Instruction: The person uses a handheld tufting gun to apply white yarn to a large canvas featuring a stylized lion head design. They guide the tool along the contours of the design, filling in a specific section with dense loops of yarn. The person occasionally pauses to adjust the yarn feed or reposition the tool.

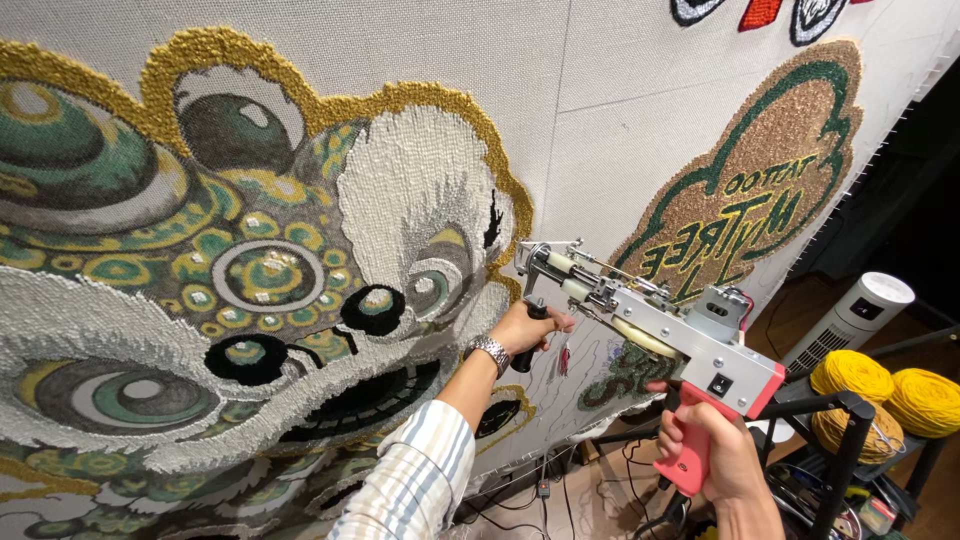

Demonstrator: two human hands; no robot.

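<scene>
Tufting gun (650,320) held mid-frame, long axis slanting from lower right up to upper left, needle end pointing at the stretched cloth (600,100). Right hand (715,455) fingers clamped on pink grip; left hand (525,330) fingers wrapped round black front handle. Yellow yarn cones (890,390) far right.

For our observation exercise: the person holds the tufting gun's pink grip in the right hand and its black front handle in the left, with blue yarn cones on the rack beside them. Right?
One detail is wrong: the yarn cones on the rack are yellow, not blue, as the head view shows. The rest stands: the right hand grips the tufting gun by its pink grip, the left hand its black front handle.
</scene>
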